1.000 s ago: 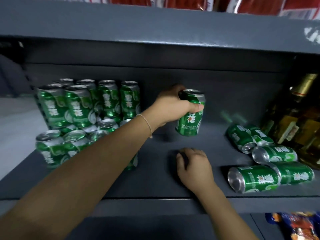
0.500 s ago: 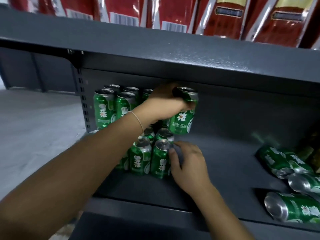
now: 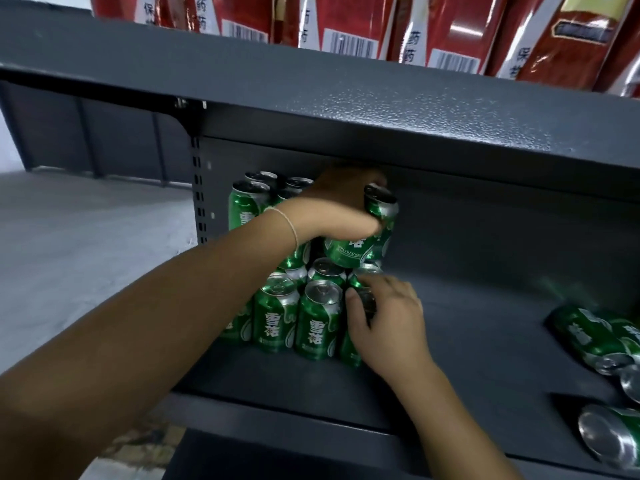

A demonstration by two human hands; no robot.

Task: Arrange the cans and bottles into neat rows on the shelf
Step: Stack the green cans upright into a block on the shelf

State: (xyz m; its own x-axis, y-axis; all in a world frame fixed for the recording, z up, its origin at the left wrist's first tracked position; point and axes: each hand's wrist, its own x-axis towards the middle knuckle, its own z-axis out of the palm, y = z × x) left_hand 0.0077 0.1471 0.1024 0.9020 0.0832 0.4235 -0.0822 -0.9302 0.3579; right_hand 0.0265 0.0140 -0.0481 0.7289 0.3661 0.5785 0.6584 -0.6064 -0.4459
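Note:
Green beer cans (image 3: 318,323) stand upright in two tiers at the left end of the dark grey shelf (image 3: 478,355). My left hand (image 3: 339,209) grips one green can (image 3: 356,245) from above. It holds the can tilted over the right end of the stack, level with the upper tier (image 3: 246,206). My right hand (image 3: 388,323) is lower, its thumb and fingers curled round the top of an upright can (image 3: 348,351) at the right end of the front row. That can is mostly hidden by the hand.
Several green cans lie on their sides at the shelf's right end (image 3: 588,337), one near the front edge (image 3: 609,441). The upper shelf board (image 3: 346,116) hangs low over the stack and carries red packets (image 3: 450,29). A slotted upright (image 3: 196,188) bounds the left side.
My left hand has carried its can left to the stack and tipped it. My right hand has left the bare shelf and taken hold of a front-row can. The view has swung left.

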